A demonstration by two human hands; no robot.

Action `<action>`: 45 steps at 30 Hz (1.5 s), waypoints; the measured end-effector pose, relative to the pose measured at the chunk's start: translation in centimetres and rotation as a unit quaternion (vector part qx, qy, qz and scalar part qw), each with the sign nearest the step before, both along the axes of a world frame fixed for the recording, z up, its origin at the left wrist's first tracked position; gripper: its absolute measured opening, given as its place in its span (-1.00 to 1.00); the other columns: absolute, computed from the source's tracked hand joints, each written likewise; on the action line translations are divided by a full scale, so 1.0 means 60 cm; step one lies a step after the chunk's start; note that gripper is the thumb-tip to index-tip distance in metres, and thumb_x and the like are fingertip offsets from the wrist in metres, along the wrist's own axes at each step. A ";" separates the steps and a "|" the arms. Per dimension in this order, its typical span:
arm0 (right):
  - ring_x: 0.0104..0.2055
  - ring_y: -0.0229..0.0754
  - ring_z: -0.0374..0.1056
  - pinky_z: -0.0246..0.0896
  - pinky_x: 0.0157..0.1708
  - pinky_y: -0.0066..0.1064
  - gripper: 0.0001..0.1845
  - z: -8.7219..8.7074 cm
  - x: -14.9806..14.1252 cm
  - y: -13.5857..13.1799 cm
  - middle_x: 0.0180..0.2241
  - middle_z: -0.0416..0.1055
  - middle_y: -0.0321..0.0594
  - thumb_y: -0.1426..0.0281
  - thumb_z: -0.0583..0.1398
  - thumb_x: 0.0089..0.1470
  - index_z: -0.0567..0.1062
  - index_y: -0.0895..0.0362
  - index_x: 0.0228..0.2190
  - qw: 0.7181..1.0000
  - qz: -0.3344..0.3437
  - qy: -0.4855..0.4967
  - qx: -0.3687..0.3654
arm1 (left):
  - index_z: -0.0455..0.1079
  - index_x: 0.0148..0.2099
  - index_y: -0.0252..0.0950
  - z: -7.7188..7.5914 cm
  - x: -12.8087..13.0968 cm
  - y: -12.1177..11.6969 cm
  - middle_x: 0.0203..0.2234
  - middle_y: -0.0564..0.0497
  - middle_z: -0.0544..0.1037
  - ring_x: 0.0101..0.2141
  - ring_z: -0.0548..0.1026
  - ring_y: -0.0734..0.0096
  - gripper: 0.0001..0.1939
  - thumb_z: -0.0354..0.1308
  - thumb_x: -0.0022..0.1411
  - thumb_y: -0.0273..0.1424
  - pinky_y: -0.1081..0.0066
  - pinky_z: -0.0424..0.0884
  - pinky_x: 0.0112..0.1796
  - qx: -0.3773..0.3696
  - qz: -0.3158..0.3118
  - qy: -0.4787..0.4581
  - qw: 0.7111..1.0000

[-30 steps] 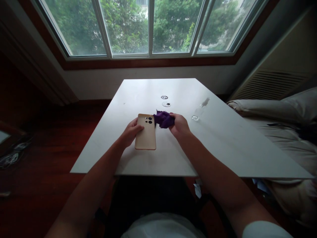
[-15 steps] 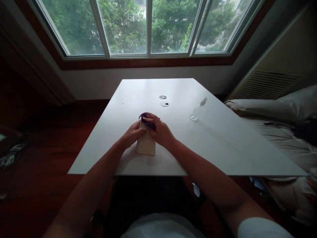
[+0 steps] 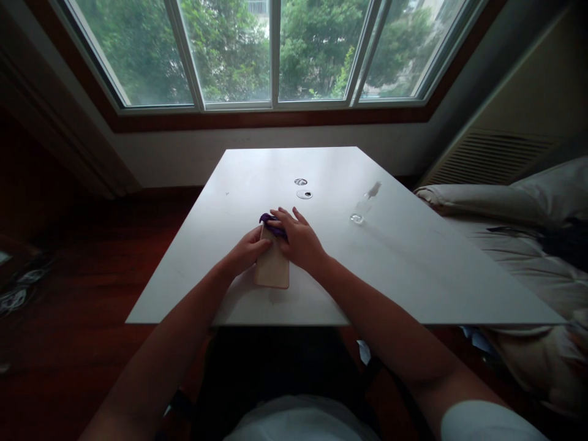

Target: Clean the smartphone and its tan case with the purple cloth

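A phone [image 3: 272,269] with a flat, beige side facing up is held tilted just above or against the white table. My left hand [image 3: 252,247] grips its left edge, the thumb lying over the beige side. Over the phone's far end is a dark purple cloth [image 3: 266,219], crumpled and partly covered by fingers. My right hand [image 3: 301,242] presses that cloth onto the phone's top right part, its index finger and another raised and spread. Much of the cloth is hidden beneath this hand.
A clear spray bottle [image 3: 367,201] lies or stands on the table [image 3: 413,275] to the right. Two round cable-hole covers [image 3: 304,194] are set in the tabletop. A window [image 3: 275,61] is behind, and a sofa [image 3: 487,214] is to the right.
My right hand's fingers have spread and lifted a little, two of them now away from the cloth. The phone remains in my left hand, and the view has shifted slightly.
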State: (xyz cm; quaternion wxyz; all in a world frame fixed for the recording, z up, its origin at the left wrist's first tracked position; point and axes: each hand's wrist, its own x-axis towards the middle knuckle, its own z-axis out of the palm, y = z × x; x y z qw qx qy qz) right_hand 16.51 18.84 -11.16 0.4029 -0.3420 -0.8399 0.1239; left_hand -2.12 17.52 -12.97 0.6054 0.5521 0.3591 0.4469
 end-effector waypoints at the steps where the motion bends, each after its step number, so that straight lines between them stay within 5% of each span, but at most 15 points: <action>1: 0.42 -0.04 0.15 -0.27 0.49 0.09 -0.29 0.001 0.000 -0.002 0.16 0.51 -0.18 0.58 0.15 0.10 0.31 0.04 0.28 1.000 0.007 -0.004 0.006 | 0.45 0.07 -0.33 0.000 0.000 0.000 -0.13 -0.10 0.57 -0.17 0.52 0.20 -0.53 0.34 0.13 -0.30 0.37 0.42 -0.20 0.006 0.001 0.002 1.000; 5: 0.36 -0.08 0.27 -0.20 0.49 0.02 -0.35 0.002 -0.003 -0.010 0.21 0.47 -0.21 0.56 0.14 0.12 0.34 0.03 0.24 0.998 0.063 -0.017 0.023 | 0.45 0.08 -0.34 0.000 0.001 0.000 -0.08 -0.12 0.57 -0.10 0.51 0.19 -0.56 0.31 0.16 -0.32 0.38 0.40 -0.15 0.032 0.034 0.009 0.999; 10: 0.43 -0.01 0.15 -0.25 0.49 0.12 -0.30 -0.006 -0.006 -0.004 0.16 0.51 -0.17 0.57 0.12 0.13 0.27 0.10 0.30 1.000 -0.010 -0.006 0.020 | 0.41 0.04 -0.37 0.001 0.001 -0.001 -0.18 -0.10 0.56 -0.23 0.49 0.24 -0.55 0.32 0.13 -0.29 0.38 0.41 -0.25 0.012 0.019 0.012 1.000; 15: 0.43 -0.04 0.14 -0.22 0.50 0.07 -0.33 -0.005 -0.001 0.001 0.23 0.44 -0.26 0.57 0.12 0.12 0.35 0.02 0.26 0.999 0.049 -0.012 0.020 | 0.41 0.02 -0.36 -0.003 -0.002 0.001 -0.19 -0.10 0.55 -0.22 0.49 0.24 -0.58 0.31 0.15 -0.30 0.40 0.39 -0.28 0.035 0.014 0.023 0.999; 20: 0.46 0.02 0.08 -0.29 0.48 0.18 -0.28 -0.005 -0.006 -0.002 0.15 0.52 -0.19 0.58 0.14 0.08 0.32 0.07 0.28 1.000 -0.024 0.012 0.012 | 0.41 0.04 -0.37 -0.003 -0.003 0.004 -0.18 -0.10 0.55 -0.23 0.48 0.25 -0.58 0.29 0.16 -0.30 0.39 0.40 -0.26 0.036 0.011 0.015 0.999; 24: 0.46 -0.04 0.08 -0.24 0.50 0.09 -0.35 -0.005 -0.012 -0.007 0.22 0.45 -0.25 0.58 0.11 0.10 0.39 0.03 0.22 0.999 0.046 0.010 0.018 | 0.40 0.04 -0.37 -0.004 -0.005 0.004 -0.15 -0.11 0.55 -0.17 0.49 0.24 -0.60 0.27 0.17 -0.34 0.40 0.40 -0.22 0.058 0.038 0.015 0.997; 29: 0.46 0.03 0.06 -0.29 0.49 0.17 -0.31 -0.006 -0.017 -0.009 0.22 0.45 -0.15 0.58 0.12 0.08 0.36 0.10 0.26 0.999 -0.041 0.002 0.024 | 0.40 0.05 -0.37 -0.006 -0.003 0.005 -0.17 -0.10 0.55 -0.21 0.48 0.24 -0.59 0.25 0.17 -0.33 0.40 0.40 -0.26 0.061 0.023 0.028 0.997; 34: 0.45 -0.05 0.09 -0.19 0.50 0.07 -0.27 -0.008 -0.018 -0.010 0.25 0.42 -0.23 0.60 0.10 0.07 0.33 0.05 0.28 1.000 0.018 0.002 0.017 | 0.40 0.02 -0.37 -0.008 -0.003 0.006 -0.14 -0.11 0.55 -0.16 0.48 0.22 -0.64 0.19 0.17 -0.40 0.38 0.40 -0.21 0.095 0.038 0.064 0.993; 40: 0.43 -0.03 0.13 -0.28 0.50 0.14 -0.24 -0.003 -0.016 -0.010 0.08 0.57 -0.17 0.61 0.10 0.06 0.29 0.15 0.31 0.998 -0.062 0.005 0.027 | 0.39 0.09 -0.36 -0.006 -0.006 0.005 -0.16 -0.09 0.55 -0.20 0.48 0.25 -0.59 0.18 0.19 -0.39 0.39 0.41 -0.25 0.115 0.046 0.068 0.990; 45: 0.48 -0.05 0.01 -0.21 0.50 0.05 -0.27 -0.004 -0.019 -0.014 0.35 0.28 -0.26 0.57 0.07 0.14 0.28 0.05 0.33 0.999 0.006 -0.026 0.024 | 0.40 0.00 -0.36 -0.007 -0.006 0.005 -0.19 -0.09 0.56 -0.22 0.48 0.25 -0.66 0.16 0.16 -0.42 0.40 0.41 -0.26 0.101 0.076 0.079 0.989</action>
